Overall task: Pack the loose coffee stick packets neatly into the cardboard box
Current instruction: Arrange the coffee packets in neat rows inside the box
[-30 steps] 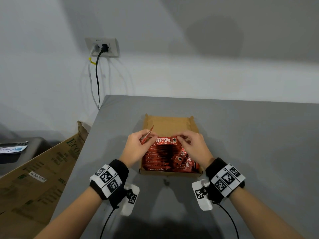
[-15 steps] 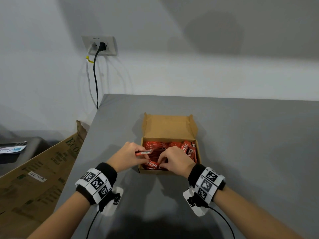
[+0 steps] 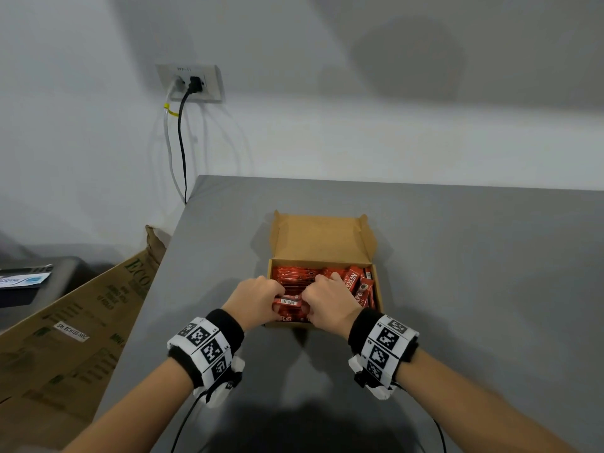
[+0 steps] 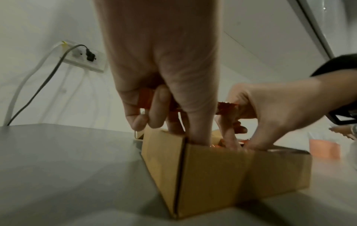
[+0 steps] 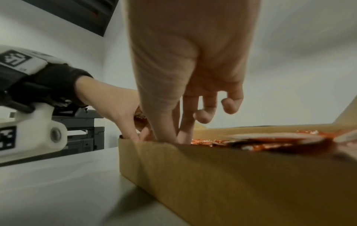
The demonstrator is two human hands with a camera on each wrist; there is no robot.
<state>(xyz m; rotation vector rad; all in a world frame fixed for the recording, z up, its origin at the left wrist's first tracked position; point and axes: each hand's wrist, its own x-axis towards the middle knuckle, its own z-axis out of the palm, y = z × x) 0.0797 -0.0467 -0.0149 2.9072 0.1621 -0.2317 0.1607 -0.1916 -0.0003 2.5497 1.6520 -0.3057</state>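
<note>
My left hand (image 3: 253, 299) and right hand (image 3: 327, 302) both pinched one red packet (image 3: 289, 301) with curled fingers, just above the box's (image 3: 322, 237) near wall.

Dim, even indoor light; soft shadows fall on the wall (image 3: 405, 57) and near desk (image 3: 457, 289). Both wrist views are blurred, noisy and bowed at edges.

Head overhead; wrists low beside box (image 3: 322, 238)
</note>
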